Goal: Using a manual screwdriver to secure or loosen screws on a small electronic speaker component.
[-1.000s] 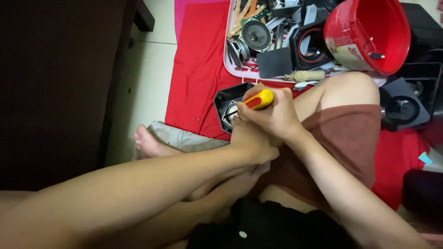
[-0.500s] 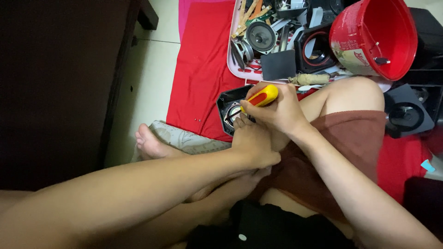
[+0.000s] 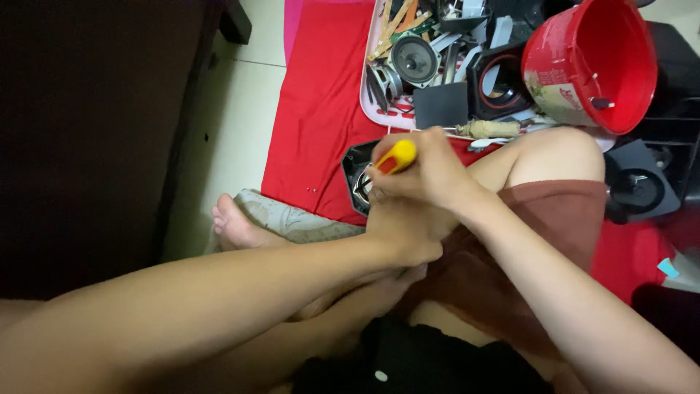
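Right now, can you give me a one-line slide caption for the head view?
Right hand grips a yellow-and-red-handled screwdriver over a small black speaker unit, left hand steadying beneath, beside a red plastic bucket.

One red bucket (image 3: 590,62); one red cloth (image 3: 321,109) on the floor; one pink tray (image 3: 366,87) of parts; one yellow-handled screwdriver (image 3: 396,157); two hands, left (image 3: 401,233) and right (image 3: 430,171); one loose round speaker cone (image 3: 414,60); one bare foot (image 3: 233,226)

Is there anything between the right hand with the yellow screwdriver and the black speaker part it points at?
Nothing visible. The right hand grips the yellow screwdriver directly above the black speaker part. The left hand lies just below it, at the part's side, not between them. The tip itself is hidden.
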